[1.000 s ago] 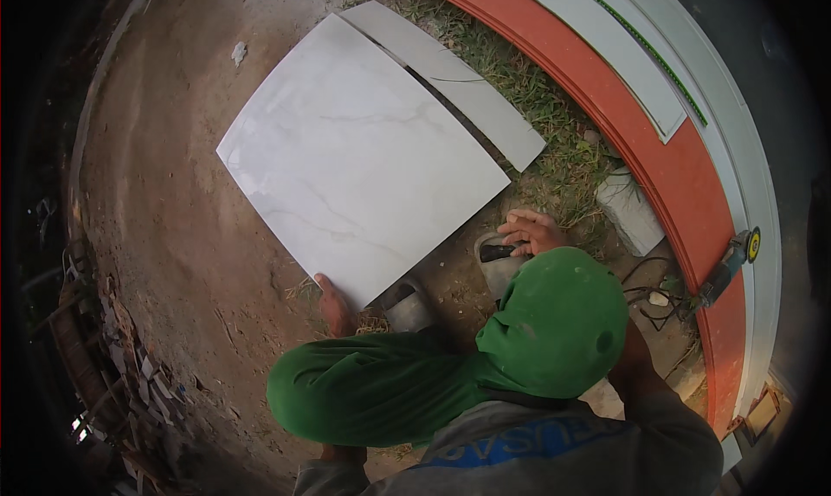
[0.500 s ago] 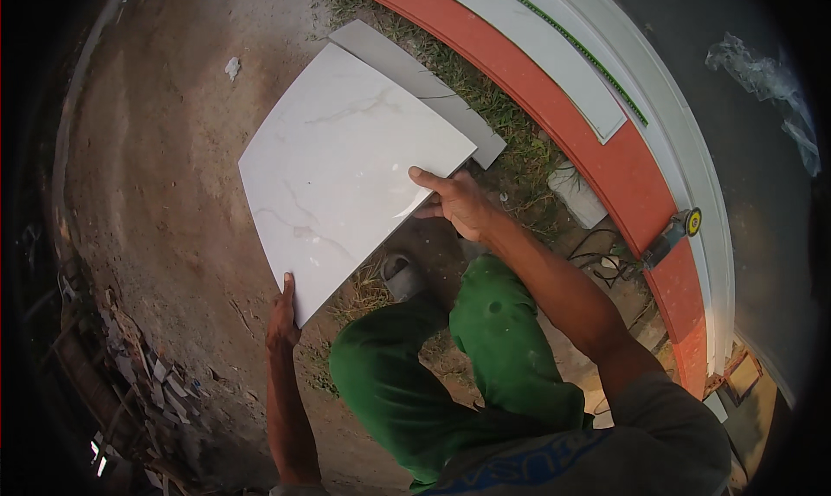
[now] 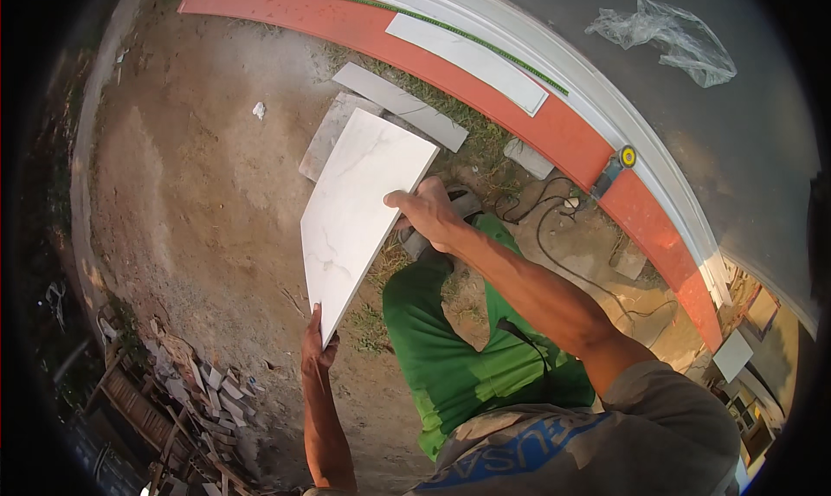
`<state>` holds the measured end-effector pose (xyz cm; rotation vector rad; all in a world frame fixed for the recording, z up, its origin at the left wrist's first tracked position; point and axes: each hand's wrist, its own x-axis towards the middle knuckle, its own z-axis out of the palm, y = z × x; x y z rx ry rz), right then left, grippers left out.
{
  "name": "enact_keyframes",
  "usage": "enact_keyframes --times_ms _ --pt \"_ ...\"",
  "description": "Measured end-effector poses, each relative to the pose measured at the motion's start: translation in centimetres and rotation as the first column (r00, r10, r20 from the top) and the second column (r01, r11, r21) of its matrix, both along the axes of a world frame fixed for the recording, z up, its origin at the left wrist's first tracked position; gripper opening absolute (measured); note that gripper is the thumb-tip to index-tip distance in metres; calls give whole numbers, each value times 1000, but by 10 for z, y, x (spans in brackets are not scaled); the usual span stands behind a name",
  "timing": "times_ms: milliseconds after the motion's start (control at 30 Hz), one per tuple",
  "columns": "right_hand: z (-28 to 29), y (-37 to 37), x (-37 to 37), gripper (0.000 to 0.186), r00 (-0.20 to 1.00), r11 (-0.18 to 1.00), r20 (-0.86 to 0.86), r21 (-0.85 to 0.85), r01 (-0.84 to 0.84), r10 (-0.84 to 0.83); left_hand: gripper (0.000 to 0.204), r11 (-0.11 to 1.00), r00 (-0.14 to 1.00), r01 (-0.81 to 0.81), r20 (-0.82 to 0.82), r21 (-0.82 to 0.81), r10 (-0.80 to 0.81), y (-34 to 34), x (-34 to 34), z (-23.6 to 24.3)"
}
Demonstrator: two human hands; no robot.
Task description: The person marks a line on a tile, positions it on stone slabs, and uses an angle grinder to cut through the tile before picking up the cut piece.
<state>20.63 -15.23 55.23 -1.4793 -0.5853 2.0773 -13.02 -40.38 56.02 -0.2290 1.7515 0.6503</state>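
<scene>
Both of my hands hold a large white tile [image 3: 359,206] with faint grey marble veins, tilted above the ground in front of my knees. At its lower corner, my left hand [image 3: 319,344] is closed on the edge with the thumb on the face. My right hand [image 3: 428,215] grips the right edge, thumb lying on top and fingers under it. Beyond the tile, a narrow light-grey tile strip [image 3: 402,106] lies on the ground beside a grey slab [image 3: 329,141], which the tile partly covers.
A red ledge [image 3: 346,30] curves past on the right, bearing a white tile strip [image 3: 467,61], a long green strip [image 3: 450,41] and an angle grinder [image 3: 613,172]. Its cable [image 3: 554,245] loops over the ground. Broken tile pieces [image 3: 221,396] lie lower left; clear plastic [image 3: 671,37] lies upper right.
The tile has swung to a steeper tilt, and both hands stay on it. The grey slab under its far side now shows. My view has shifted, revealing more of the red ledge.
</scene>
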Motion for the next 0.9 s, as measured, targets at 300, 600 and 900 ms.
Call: enact_keyframes --times_ms 300,600,900 --pt "178 -182 114 42 914 911 151 -117 395 -377 51 938 938 330 151 -110 -312 -78 53 135" --pt "257 -417 256 36 569 577 317 -76 813 -759 56 647 661 749 232 -145 -713 -92 182 196" --pt "268 -615 386 41 153 129 277 -105 986 -949 57 172 195 970 131 -170 -972 -111 400 219"
